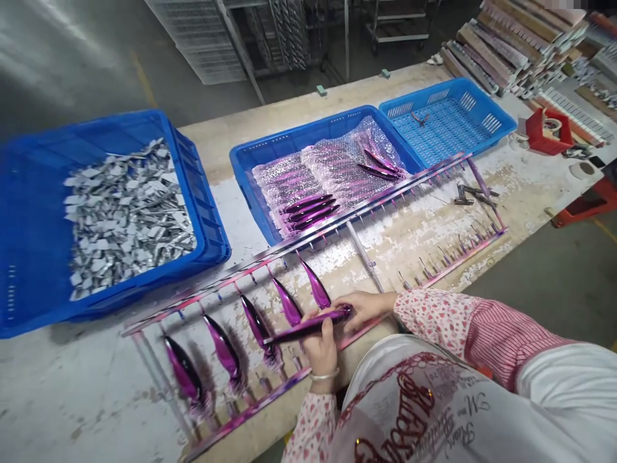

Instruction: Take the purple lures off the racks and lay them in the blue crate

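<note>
A slender, glossy purple-and-black piece (308, 326) lies across both my hands, above the near part of a long metal rack. My left hand (321, 350), with a bracelet at the wrist, grips its middle from below. At its right end, the fingers of my right hand (359, 310) are closed around the tip. Several similar pieces, such as this purple one (220, 347), stand tilted in a row on the left half of the rack (270, 258). The rack's right half carries bare pins and clips (434, 263).
Beyond the rack, a blue tray (241, 168) holds bubble wrap (332, 170) with purple pieces on it. A blue bin (197, 186) of small silvery parts (130, 212) stands left. Pliers lie in a shallow blue basket (496, 119). Farther right are a red box (540, 132) and stacked strips (506, 48).
</note>
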The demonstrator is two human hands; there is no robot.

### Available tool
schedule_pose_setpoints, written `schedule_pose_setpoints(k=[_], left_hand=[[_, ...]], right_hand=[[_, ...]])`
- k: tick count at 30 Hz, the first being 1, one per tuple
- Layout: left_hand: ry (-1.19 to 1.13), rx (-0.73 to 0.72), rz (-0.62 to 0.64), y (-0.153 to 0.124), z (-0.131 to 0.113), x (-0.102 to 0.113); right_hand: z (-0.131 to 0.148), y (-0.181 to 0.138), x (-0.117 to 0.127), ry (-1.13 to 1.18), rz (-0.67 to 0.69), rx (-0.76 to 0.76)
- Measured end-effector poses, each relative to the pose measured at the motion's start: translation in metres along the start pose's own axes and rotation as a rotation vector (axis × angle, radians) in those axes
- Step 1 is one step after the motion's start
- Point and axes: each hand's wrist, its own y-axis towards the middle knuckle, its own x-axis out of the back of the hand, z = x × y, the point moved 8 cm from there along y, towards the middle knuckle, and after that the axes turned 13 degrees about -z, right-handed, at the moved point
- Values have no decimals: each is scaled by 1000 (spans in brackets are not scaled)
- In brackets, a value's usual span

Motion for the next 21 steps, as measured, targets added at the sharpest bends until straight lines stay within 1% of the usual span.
schedule_pose_setpoints(k=[1,2,3,4,5,6,8,9,10,11,13,15,17,21], left_hand=[[-28,-25,48,14,-9,-5],[-67,-49,68,27,-15,-9],[-106,-69,55,39,-19,-11],[-124,-77,17,50,-18,-13],[-108,-63,-32,59,-11,-15],[-64,-26,-69,65,0,-18],[83,70,-56,69,29,-32],[161,103,-32,68,43,-39],[226,120,-16,66,54,-46],[277,128,-14,64,63,-51],[360,147,-57,63,74,-54],[402,180,-102,64,78,-54],[390,202,-146,67,77,-52],[283,192,-251,68,72,-38]], right_hand=[[4,8,-5,98,96,-47],[9,18,-6,169,153,-89],[14,31,0,208,152,-113],[20,47,13,213,90,-112],[26,65,31,183,-25,-90],[34,84,54,111,-165,-55],[51,119,98,-129,-421,19],[59,135,115,-282,-501,49],[65,151,126,-427,-545,69],[69,164,133,-556,-558,77],[66,185,134,-724,-506,41],[55,193,126,-805,-429,-24],[46,193,118,-848,-391,-52],[42,188,111,-892,-386,-3]])
